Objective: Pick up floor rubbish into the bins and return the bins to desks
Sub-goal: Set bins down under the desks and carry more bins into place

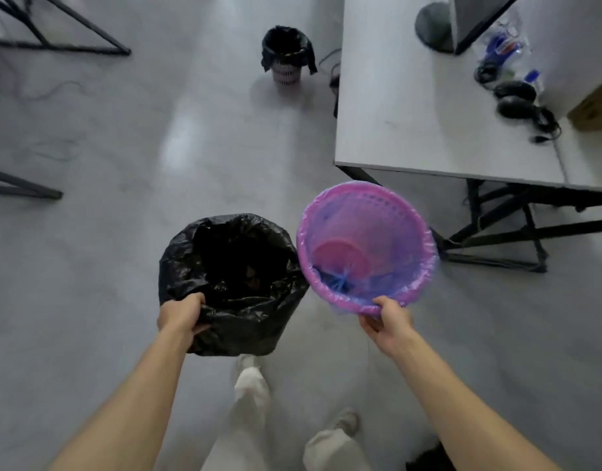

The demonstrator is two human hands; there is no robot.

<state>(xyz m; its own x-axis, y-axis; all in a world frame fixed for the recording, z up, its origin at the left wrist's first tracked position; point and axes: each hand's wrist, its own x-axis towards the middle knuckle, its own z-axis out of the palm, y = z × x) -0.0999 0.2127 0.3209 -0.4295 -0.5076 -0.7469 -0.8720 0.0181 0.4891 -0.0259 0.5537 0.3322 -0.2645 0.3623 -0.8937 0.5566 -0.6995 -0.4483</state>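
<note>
- The grey rectangular desk top on black metal legs (428,107) stands ahead of my right hand and a little to its outer side; I judge it is where one of these bins goes back, which is why I carry both at once, one per hand, towards it.
- The round bin lined with a crumpled black plastic bag (231,277) hangs from my left hand (182,316), which is closed over its near rim, fingers tucked inside the liner and thumb outside. I hold it by the edge so its mouth stays up (nothing tips out that way). Inside it is mostly dark; a few brownish scraps show near the bottom, and I cannot tell what they are.
- The round pink plastic lattice basket with a thin bluish see-through liner (364,246) is pinched at its near rim by my right hand (389,322), thumb on top and fingers beneath. It tilts with its mouth towards me, just beside the black bin and about touching it. I see only the liner's knotted blue bottom inside it, no clear rubbish.
- A small white lattice bin with a black bag over its rim (286,54) stands on the floor well ahead of both hands, near the desk's far corner (already in place, I reckon).
</note>
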